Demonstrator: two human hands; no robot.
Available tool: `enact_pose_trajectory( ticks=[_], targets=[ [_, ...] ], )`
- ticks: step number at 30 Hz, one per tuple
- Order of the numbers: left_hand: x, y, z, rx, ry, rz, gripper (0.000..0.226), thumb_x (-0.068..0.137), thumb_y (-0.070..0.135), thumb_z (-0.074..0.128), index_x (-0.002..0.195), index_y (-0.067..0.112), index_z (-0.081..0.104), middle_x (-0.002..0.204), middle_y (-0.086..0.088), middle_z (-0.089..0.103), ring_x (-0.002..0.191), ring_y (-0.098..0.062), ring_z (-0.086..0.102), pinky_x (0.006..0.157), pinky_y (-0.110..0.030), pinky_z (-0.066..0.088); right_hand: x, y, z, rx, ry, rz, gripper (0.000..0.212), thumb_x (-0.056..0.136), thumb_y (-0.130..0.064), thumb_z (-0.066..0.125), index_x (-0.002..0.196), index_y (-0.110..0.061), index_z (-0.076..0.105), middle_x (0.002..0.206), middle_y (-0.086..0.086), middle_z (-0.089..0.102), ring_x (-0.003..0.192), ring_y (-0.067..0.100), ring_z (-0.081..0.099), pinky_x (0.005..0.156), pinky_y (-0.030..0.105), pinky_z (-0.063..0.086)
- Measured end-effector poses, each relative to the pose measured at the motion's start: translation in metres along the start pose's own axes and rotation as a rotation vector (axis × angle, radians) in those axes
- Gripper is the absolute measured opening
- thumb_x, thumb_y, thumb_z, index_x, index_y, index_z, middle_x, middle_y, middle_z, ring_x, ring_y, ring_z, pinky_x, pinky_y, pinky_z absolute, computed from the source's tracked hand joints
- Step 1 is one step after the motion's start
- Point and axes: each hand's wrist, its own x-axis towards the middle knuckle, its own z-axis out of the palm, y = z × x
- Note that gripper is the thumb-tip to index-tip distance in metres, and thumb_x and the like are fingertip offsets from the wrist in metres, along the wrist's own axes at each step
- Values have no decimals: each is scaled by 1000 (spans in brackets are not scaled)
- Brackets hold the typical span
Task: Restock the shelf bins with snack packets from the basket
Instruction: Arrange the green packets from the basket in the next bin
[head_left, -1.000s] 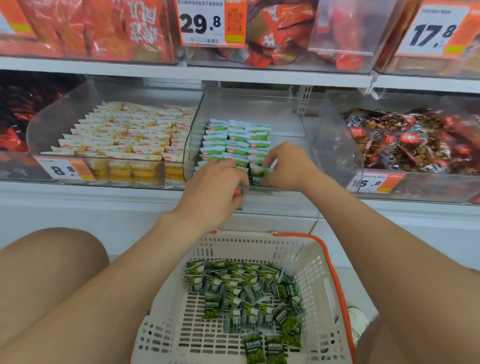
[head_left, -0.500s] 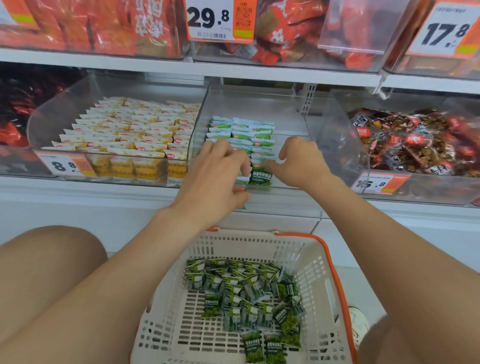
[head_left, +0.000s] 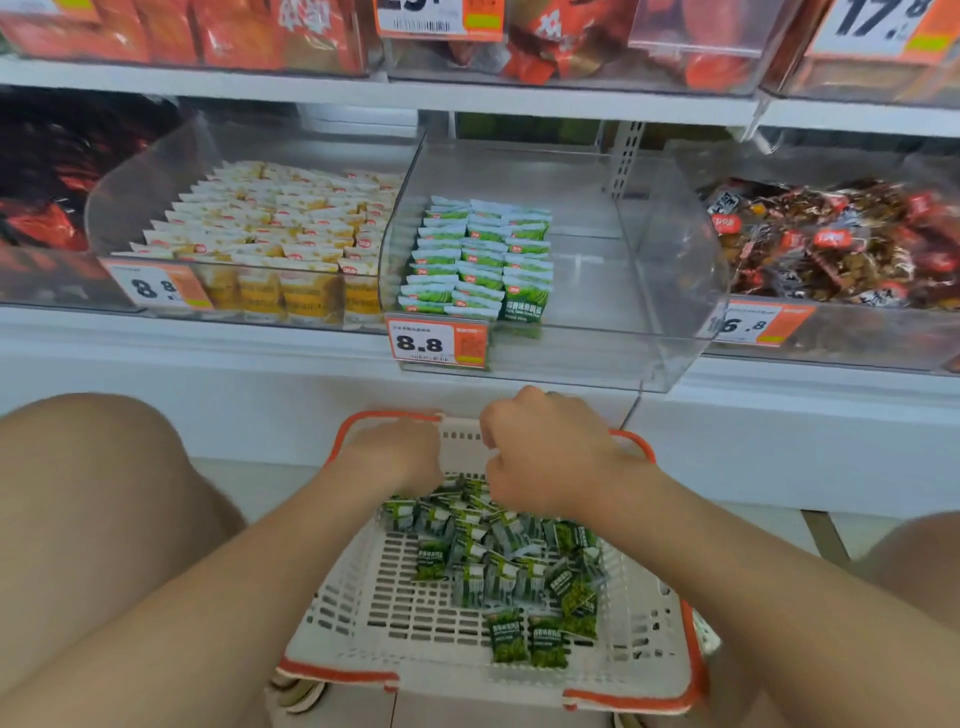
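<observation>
A white basket with an orange rim (head_left: 337, 597) sits on the floor between my knees and holds several loose green snack packets (head_left: 498, 566). Both hands are down at the basket's far end, on top of the pile. My left hand (head_left: 400, 457) has its fingers curled down into the packets. My right hand (head_left: 545, 457) is knuckles-up with its fingers tucked under, so I cannot see whether either hand holds a packet. Above them, the clear middle shelf bin (head_left: 613, 312) has neat rows of green packets (head_left: 478, 260) along its left side.
A bin of yellow packets (head_left: 270, 228) stands left of the middle bin, and a bin of brown and red packets (head_left: 831, 244) right of it. An 8.8 price tag (head_left: 436, 343) hangs on the middle bin's front. The shelf above carries red packets. My knees flank the basket.
Both hands have left the front row of green packets in the middle bin and dropped to the basket's pile. One more green packet stands at the front of the bin's rows.
</observation>
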Motion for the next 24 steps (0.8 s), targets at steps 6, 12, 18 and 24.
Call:
enact_pose_trajectory(
  ticks=[6,12,18,24],
  targets=[
    [46,-14,60,-1,-94,-40,30,100,9,53,129,5,58,105,-8,62,87,-24,58,79,-37,55,17,1,27,-80,-28,-50,9,94,-20,53,102,-18,54,76,-1,35,61,19,41,49,31,31],
    [89,-31,135,-99,-102,-119,37,102,6,48,139,7,54,116,-8,57,113,-30,60,86,-38,53,35,-2,49,-95,-107,-70,8,92,-24,58,92,-19,52,74,0,41,58,18,42,49,29,31],
    [122,-41,193,-188,-107,-216,62,102,6,47,160,13,23,164,-21,20,142,-45,38,111,-52,44,52,-10,79,-89,-203,-77,12,96,-18,58,86,-19,51,76,1,45,59,18,45,51,30,33],
    [135,-39,226,-297,-50,-240,30,105,3,46,134,2,53,139,-20,55,125,-35,57,98,-37,49,56,-7,92,-117,-253,-86,25,96,-17,57,74,-18,46,74,1,44,58,19,44,50,30,30]
  ],
)
